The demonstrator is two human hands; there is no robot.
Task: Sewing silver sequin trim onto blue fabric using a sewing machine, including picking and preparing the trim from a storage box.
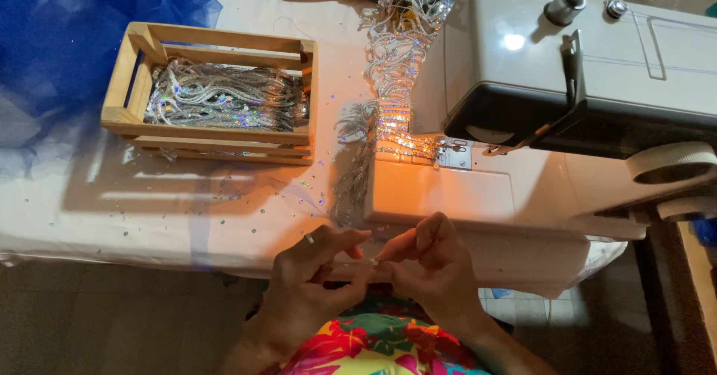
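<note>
White-covered bench [149, 211], scattered with loose sequins | left hand [310, 274] and right hand [429, 263] meet fingertip to fingertip at its near edge, both pinching a tiny glinting sequin piece [373, 260], too small to tell more | sequin trim [388, 84] runs under sewing machine [567, 84] | wooden crate [138, 84] holds silver sequin strands [224, 95]

Tiny item [373, 260] betw. fingertips, too small to ID

No packages, labels, signs or screens in view, as far as the dim light allows.
</note>
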